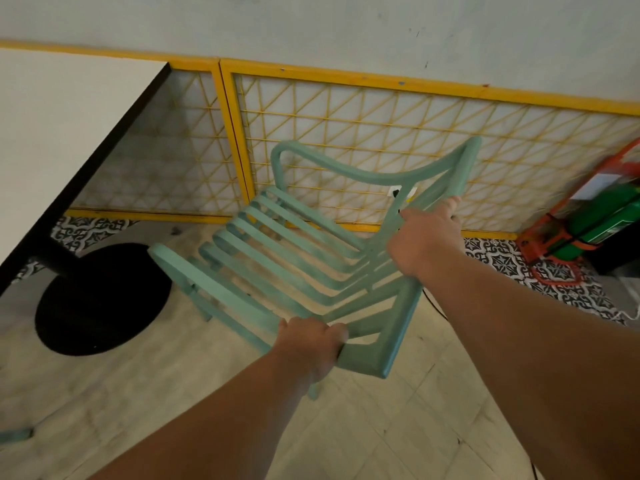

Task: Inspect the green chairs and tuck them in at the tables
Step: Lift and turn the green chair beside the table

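Note:
A pale green slatted chair (277, 251) with armrests fills the middle of the head view, tilted, its seat facing the table at the left. My left hand (311, 344) grips the near lower corner of its backrest frame. My right hand (426, 237) grips the upper side of the backrest frame. The white table (52, 133) with a black edge stands at the left on a black pedestal with a round base (100, 299). The chair sits to the right of that base, apart from the table.
A yellow lattice wall panel (381, 133) runs behind the chair. A green cylinder in an orange stand (595, 223) stands at the right by the wall. Part of another green chair (15, 435) shows at the lower left edge. Beige tiled floor lies beneath me.

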`<state>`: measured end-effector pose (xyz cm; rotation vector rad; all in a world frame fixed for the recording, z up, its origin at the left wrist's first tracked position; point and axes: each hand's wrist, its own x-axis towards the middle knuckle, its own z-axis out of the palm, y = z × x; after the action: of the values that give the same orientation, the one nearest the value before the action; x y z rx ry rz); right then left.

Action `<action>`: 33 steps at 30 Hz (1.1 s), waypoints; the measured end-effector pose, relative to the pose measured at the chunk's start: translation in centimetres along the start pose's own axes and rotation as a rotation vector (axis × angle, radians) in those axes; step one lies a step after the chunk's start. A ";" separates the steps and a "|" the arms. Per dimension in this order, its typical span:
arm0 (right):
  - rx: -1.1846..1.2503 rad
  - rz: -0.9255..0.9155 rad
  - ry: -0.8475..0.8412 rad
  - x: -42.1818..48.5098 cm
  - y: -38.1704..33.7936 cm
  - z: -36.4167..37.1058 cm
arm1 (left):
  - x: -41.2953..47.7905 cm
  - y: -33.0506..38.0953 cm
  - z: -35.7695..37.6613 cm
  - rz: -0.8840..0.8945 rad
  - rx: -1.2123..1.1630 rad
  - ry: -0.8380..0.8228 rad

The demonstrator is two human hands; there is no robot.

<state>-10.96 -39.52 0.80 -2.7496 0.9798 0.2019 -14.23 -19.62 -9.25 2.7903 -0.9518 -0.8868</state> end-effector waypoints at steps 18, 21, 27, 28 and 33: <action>-0.058 -0.096 0.022 4.4 2.5 -1.0 | 2.4 5.4 -0.3 -0.207 -0.298 -0.027; -0.056 -0.117 0.036 4.2 2.6 -0.9 | 2.5 5.2 -0.4 -0.185 -0.402 -0.017; -0.084 -0.118 0.021 4.0 2.6 -1.1 | 2.4 0.7 -0.8 0.033 -0.510 -0.151; -0.087 -0.115 0.021 3.9 2.6 -1.1 | 2.6 -1.0 -1.1 0.040 -0.468 -0.141; -0.048 -0.133 0.008 3.7 2.5 -1.4 | 3.6 -10.2 -2.3 -0.208 0.197 -0.197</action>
<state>-9.59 -43.99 1.06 -2.8478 0.8003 0.1949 -5.15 -13.72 -11.54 3.0580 -0.8234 -1.1739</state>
